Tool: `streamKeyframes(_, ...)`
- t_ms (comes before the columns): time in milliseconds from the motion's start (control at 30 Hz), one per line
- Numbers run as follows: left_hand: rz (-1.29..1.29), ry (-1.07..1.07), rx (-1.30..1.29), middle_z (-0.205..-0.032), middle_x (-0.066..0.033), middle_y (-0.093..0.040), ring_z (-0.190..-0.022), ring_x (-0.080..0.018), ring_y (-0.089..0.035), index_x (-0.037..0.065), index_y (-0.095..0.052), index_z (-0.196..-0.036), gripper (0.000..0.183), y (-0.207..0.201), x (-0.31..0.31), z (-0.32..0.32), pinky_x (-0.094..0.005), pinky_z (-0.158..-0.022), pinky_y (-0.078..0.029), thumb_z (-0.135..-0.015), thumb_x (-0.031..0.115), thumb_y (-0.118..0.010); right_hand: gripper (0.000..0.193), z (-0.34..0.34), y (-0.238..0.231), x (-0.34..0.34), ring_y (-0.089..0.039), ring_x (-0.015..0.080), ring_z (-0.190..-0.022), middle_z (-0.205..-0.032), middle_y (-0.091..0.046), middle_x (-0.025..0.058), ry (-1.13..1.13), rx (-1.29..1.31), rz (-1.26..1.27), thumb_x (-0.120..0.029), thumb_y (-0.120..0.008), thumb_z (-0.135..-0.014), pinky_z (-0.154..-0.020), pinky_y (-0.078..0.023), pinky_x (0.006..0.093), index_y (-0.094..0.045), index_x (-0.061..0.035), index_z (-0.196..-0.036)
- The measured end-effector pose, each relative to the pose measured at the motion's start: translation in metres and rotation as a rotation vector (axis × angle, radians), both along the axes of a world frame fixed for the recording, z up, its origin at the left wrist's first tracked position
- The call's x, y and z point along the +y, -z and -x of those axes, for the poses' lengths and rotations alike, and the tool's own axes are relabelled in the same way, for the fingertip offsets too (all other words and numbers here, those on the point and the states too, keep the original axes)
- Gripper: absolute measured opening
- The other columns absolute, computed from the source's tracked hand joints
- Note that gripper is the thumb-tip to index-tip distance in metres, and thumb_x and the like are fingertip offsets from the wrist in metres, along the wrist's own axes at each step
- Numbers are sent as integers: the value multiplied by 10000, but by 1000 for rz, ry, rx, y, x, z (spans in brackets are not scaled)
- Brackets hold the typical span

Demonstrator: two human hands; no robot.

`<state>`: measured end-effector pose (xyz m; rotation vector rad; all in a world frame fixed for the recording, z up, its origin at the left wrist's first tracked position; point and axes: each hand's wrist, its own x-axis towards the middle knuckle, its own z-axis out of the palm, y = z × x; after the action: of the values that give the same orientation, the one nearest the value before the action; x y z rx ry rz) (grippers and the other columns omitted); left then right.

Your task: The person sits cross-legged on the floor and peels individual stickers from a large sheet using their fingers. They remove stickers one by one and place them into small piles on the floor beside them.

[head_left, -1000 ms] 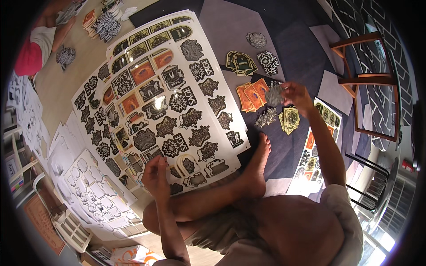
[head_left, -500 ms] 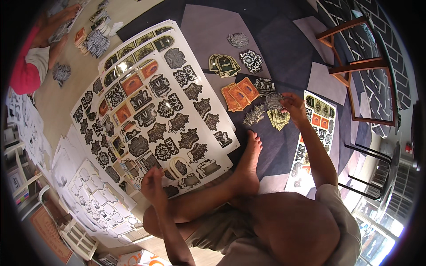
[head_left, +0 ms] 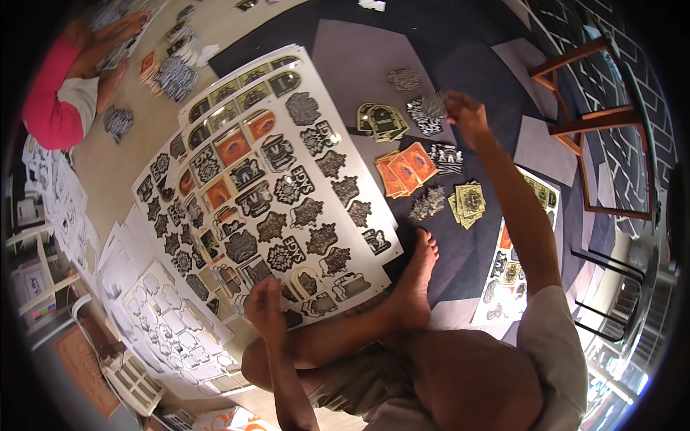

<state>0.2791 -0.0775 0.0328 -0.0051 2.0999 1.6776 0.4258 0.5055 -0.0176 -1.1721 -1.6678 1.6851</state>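
My right hand (head_left: pixel 467 118) reaches out at the far right, its fingers pinching a grey die-cut sticker (head_left: pixel 435 105) above a pile of black-and-white stickers (head_left: pixel 425 121). Just left of it lie green-and-gold arched stickers (head_left: pixel 381 122); nearer are orange rectangular stickers (head_left: pixel 408 169), grey crown-like stickers (head_left: pixel 428 204) and a stack of gold-green stickers (head_left: pixel 468 201). My left hand (head_left: pixel 266 305) is closed, fingers curled together, over the lower edge of the large printed sticker sheets (head_left: pixel 381 251). Whether it holds something is hidden.
Another person in a pink sleeve (head_left: pixel 52 100) sits at upper left beside sticker piles (head_left: pixel 176 77). Peeled white sheets (head_left: pixel 172 323) lie at left. My bare foot (head_left: pixel 417 276) rests by the sheets. A narrow sticker sheet (head_left: pixel 512 276) and a wooden chair (head_left: pixel 596 122) are at right.
My right hand has moved away from me, from beside the gold-green stack to the black-and-white pile, carrying the grey sticker. My left hand stays over the sheets' lower edge. The view has shifted slightly.
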Motion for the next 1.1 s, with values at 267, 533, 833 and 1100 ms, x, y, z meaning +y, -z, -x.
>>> streamKeyframes(267, 79, -73, 18, -920, -53, -735, -851, -112, -665, -8, -729, -1083, 197, 1, -6, 1, -252, -811, -517, -950, 136, -736, 371, 83, -32, 12, -689, 151, -899, -1059, -739, 77, 39, -405, -604, -173, -666, -960, -783, -559, 308, -636, -20, -1297)
streamKeyframes(533, 249, 118, 587, -923, -132, -718, -825, -215, -679, -15, -720, -1047, 159, 2, 44, 67, -328, -745, -532, -934, 96, -719, 360, 106, -38, -219, -678, 106, -773, -882, -715, 46, -548, -321, -227, -224, -734, -948, -637, -534, 251, -642, 49, -1165)
streamKeyframes(833, 603, 464, 1037, -1110, -156, -620, -1094, -343, -563, 1, -660, -1185, 353, 23, 107, 139, -493, -1004, -407, -939, 253, -676, 612, 135, -57, -283, -733, 264, -840, -950, -738, 165, -438, -678, -246, -452, -807, -817, -758, -571, 359, -665, 42, -1150)
streamKeyframes(1100, 617, 461, 1097, -995, -139, -587, -1002, -331, -530, 48, -650, -1024, 306, 32, 115, 153, -497, -954, -364, -930, 337, -683, 584, 149, -60, -283, -701, 205, -793, -855, -718, 108, -534, -689, -107, -412, -819, -826, -738, -554, 344, -663, 34, -1170)
